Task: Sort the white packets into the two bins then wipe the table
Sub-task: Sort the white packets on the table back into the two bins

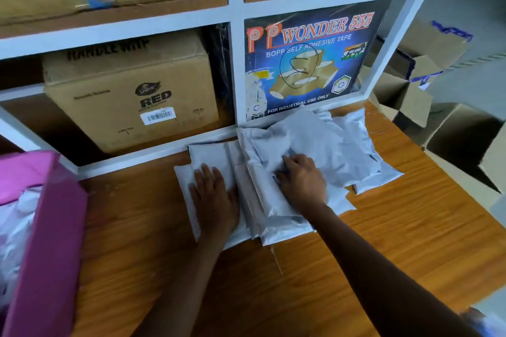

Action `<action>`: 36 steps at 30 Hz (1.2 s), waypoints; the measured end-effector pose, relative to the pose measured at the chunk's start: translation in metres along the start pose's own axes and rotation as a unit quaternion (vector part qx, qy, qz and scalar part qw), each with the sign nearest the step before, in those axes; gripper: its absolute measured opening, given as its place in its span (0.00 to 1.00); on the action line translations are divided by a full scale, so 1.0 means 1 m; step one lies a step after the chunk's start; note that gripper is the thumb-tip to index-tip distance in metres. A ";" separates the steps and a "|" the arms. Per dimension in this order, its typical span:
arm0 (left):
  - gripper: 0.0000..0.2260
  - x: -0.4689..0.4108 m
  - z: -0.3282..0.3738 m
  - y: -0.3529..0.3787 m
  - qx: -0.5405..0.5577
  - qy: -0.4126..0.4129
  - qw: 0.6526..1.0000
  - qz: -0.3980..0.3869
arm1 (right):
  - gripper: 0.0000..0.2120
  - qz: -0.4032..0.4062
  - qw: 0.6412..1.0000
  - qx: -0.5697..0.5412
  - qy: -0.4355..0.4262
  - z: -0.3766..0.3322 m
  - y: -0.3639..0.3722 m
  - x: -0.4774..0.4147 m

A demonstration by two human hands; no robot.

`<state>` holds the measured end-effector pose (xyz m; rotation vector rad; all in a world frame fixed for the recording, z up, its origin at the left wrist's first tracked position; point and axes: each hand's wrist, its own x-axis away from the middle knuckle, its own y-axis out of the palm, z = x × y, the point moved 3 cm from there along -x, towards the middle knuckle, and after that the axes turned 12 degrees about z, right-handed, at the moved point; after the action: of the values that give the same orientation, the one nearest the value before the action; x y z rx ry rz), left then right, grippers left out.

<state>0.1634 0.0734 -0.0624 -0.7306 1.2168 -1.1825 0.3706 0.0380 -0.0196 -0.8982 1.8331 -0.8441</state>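
Sorting stage, wiping nowhere near. Far left, the pink bin already has white packets inside; the second bin isn't clearly in shot. Left hand lies flat, fingers spread, pressing a packet to the table, gripping nothing. Right hand, fingers curled, digs into the pile by the shelf, seemingly pinching one packet. Next move, I'd say: lift one free and carry it to the bin.
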 end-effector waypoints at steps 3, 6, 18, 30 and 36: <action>0.20 -0.003 0.000 0.002 0.020 0.002 1.000 0.000 | 0.13 0.024 1.000 0.011 -0.006 -0.007 0.005 0.004; 0.17 -0.005 0.003 -0.003 0.054 -0.004 0.998 0.011 | 0.09 0.003 1.000 0.021 -0.005 -0.011 0.005 -0.002; 0.14 -0.031 -0.009 -0.089 0.177 0.009 0.965 0.195 | 0.07 0.090 0.994 -0.023 0.055 -0.042 -0.076 -0.021; 0.17 0.106 -0.045 -0.214 0.222 0.117 0.930 0.269 | 0.07 0.238 0.955 -0.163 0.066 -0.123 -0.151 0.153; 0.16 0.202 -0.129 -0.244 0.232 0.105 0.928 0.271 | 0.07 0.211 0.946 -0.238 0.065 -0.198 -0.142 0.256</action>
<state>-0.0441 -0.1663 0.0666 0.0949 1.1468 -1.0315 0.1373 -0.2144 0.0631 -0.6997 2.2865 -0.1932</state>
